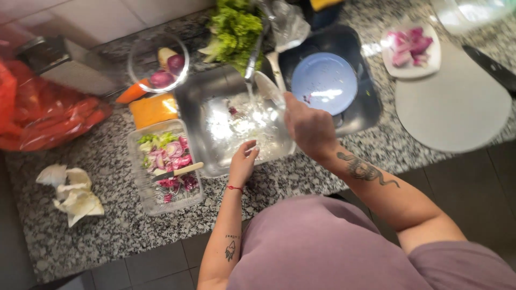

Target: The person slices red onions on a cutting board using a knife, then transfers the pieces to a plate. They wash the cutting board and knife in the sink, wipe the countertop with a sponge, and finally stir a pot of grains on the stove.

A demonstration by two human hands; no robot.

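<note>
In the steel sink [204, 96], the right hand [309, 126] gripped a clear dish [269, 91] under running water (rinsing apparently unfinished); the left hand [243, 161] rested loosely curled, empty.

Red bag: crumpled red plastic bag [40, 115], far left of the fingers.
Clear bag: crinkled transparent plastic bag [289, 24], above the fingers.

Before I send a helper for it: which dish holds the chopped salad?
Start at the steel sink. Just left of it on the granite counter sits a clear rectangular dish. It alone holds mixed purple and green pieces with a pale-handled utensil across them.
</note>
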